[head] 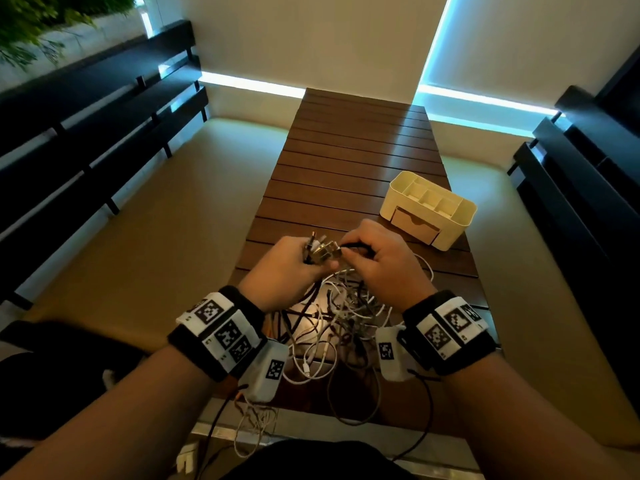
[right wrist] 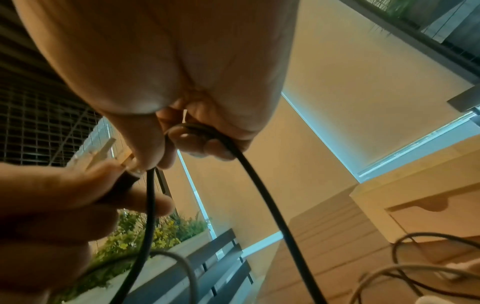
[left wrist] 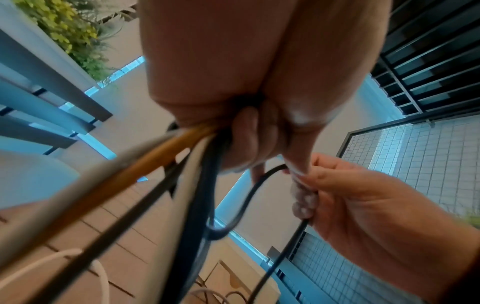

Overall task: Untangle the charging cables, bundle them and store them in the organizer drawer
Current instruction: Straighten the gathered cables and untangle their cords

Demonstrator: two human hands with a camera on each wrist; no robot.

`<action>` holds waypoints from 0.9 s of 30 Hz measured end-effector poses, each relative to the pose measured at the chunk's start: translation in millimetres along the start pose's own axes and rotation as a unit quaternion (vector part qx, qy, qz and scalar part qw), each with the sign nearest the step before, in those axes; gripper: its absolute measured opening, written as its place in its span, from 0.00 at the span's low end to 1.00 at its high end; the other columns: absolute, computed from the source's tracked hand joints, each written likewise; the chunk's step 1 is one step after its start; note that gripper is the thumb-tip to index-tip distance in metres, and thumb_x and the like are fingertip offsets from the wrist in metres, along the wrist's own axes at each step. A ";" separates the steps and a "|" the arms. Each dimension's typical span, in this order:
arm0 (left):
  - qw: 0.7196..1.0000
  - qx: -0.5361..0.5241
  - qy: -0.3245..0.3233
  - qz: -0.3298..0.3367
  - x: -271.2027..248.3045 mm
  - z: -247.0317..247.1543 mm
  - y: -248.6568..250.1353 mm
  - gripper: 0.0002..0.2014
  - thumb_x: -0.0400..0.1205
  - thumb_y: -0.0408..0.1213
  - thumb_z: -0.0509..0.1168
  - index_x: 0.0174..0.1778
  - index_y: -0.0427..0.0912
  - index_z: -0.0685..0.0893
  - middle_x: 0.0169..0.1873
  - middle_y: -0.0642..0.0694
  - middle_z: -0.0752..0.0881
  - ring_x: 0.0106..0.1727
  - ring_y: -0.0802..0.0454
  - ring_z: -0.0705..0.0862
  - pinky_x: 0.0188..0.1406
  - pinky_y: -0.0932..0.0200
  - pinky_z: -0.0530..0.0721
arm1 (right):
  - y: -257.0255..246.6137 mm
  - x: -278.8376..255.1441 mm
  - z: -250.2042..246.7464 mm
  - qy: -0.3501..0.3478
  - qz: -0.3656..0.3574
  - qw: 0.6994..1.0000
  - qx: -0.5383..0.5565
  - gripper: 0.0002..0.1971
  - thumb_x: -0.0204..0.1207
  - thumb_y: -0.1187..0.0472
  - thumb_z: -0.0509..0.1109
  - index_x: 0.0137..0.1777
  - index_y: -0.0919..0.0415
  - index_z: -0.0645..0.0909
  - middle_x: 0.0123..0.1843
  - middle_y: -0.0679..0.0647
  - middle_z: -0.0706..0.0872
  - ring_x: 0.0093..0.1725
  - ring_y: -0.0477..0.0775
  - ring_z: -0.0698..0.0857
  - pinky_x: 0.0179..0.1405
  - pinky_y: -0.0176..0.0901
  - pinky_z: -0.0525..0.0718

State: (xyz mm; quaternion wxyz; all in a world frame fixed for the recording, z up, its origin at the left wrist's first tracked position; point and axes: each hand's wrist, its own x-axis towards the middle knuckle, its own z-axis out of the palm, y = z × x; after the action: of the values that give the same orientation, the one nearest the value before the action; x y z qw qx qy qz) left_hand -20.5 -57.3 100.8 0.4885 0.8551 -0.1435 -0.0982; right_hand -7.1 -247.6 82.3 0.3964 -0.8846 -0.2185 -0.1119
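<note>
Slatted counter [head: 349,161], organizer [head: 428,209] at 2 o'clock. Left hand [head: 287,268] grips cable ends [head: 320,249]; right hand [head: 384,261] pinches black cable [right wrist: 262,197]. Tangle [head: 332,323] partly hidden by wrists.

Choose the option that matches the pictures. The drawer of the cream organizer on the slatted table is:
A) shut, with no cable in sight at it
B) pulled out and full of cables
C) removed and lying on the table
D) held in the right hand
A: the drawer sits flush in the cream organizer, while the tangled cables still lie on the slatted table.
</note>
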 end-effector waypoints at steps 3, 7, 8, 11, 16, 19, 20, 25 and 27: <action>1.000 -0.022 -0.002 0.008 1.6 -2.6 -0.9 0.10 0.82 0.41 0.72 0.39 0.39 0.86 0.36 0.38 0.87 0.38 0.44 0.85 0.47 0.42 0.85 | -6.6 2.2 -8.5 0.014 0.000 1.000 0.021 0.04 0.80 0.64 0.72 0.51 0.56 0.85 0.45 0.43 0.81 0.45 0.43 0.81 0.44 0.26 0.76; 0.997 -0.046 0.036 0.042 -0.4 -9.0 7.1 0.10 0.82 0.39 0.71 0.34 0.45 0.86 0.26 0.49 0.82 0.29 0.56 0.78 0.35 0.51 0.78 | -5.0 -4.7 -7.0 -0.005 0.062 0.996 0.060 0.03 0.84 0.59 0.68 0.51 0.50 0.81 0.41 0.43 0.82 0.39 0.40 0.81 0.38 0.28 0.77; 0.996 -0.064 0.052 0.042 -1.0 -11.9 10.1 0.11 0.83 0.38 0.70 0.33 0.48 0.84 0.24 0.55 0.81 0.26 0.60 0.76 0.32 0.56 0.75 | -2.2 -6.6 -4.0 -0.018 0.084 0.994 0.066 0.03 0.85 0.58 0.67 0.51 0.50 0.81 0.40 0.44 0.82 0.36 0.40 0.80 0.35 0.29 0.77; 0.980 -0.163 0.111 0.038 -1.1 -22.8 12.7 0.12 0.84 0.34 0.68 0.34 0.47 0.82 0.17 0.56 0.73 0.20 0.60 0.68 0.26 0.60 0.67 | 13.9 -13.8 6.5 -0.071 0.157 0.983 0.056 0.06 0.86 0.56 0.64 0.51 0.54 0.82 0.42 0.53 0.86 0.39 0.46 0.84 0.40 0.40 0.83; 0.974 -0.194 0.118 0.005 -6.9 -42.3 2.0 0.13 0.85 0.36 0.67 0.33 0.44 0.80 0.22 0.46 0.66 0.21 0.52 0.62 0.22 0.60 0.64 | 26.7 -23.1 8.2 -0.061 0.223 0.971 0.055 0.08 0.87 0.55 0.62 0.52 0.51 0.83 0.46 0.50 0.87 0.46 0.49 0.86 0.48 0.47 0.83; 0.985 -0.132 0.104 -0.026 -9.7 -43.2 -7.7 0.16 0.84 0.37 0.68 0.30 0.43 0.75 0.20 0.48 0.66 0.20 0.53 0.62 0.25 0.58 0.63 | 22.4 -17.0 2.3 0.024 0.168 0.983 0.067 0.07 0.86 0.54 0.64 0.54 0.52 0.84 0.46 0.51 0.86 0.47 0.48 0.85 0.48 0.44 0.83; 0.987 -0.115 0.103 -0.038 -10.9 -42.3 -10.9 0.16 0.84 0.38 0.69 0.31 0.43 0.75 0.19 0.50 0.67 0.20 0.54 0.63 0.25 0.57 0.64 | 21.1 -13.3 0.7 0.056 0.141 0.986 0.072 0.07 0.85 0.55 0.66 0.54 0.52 0.86 0.46 0.52 0.85 0.46 0.47 0.84 0.46 0.38 0.82; 0.992 -0.078 0.088 -0.051 -17.1 -40.3 -14.6 0.11 0.84 0.36 0.70 0.35 0.41 0.82 0.15 0.60 0.73 0.18 0.63 0.69 0.26 0.61 0.68 | 24.3 -3.4 -3.8 0.114 0.093 0.986 0.076 0.09 0.80 0.65 0.73 0.55 0.52 0.89 0.46 0.58 0.79 0.44 0.49 0.80 0.45 0.30 0.78; 0.990 -0.087 0.099 -0.045 -17.7 -41.5 -13.9 0.09 0.83 0.37 0.70 0.42 0.35 0.85 0.15 0.60 0.73 0.17 0.63 0.68 0.26 0.59 0.67 | 24.0 -5.4 -2.0 0.098 0.101 0.988 0.070 0.09 0.80 0.64 0.73 0.54 0.49 0.88 0.46 0.58 0.81 0.44 0.49 0.80 0.45 0.30 0.79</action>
State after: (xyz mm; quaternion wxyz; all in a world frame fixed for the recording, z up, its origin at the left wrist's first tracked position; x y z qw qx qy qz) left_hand -22.2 -11.1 110.2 0.5682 0.8202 -0.0466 -0.0470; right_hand -0.5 -264.9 65.9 0.4866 -0.8567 -0.0954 -0.1422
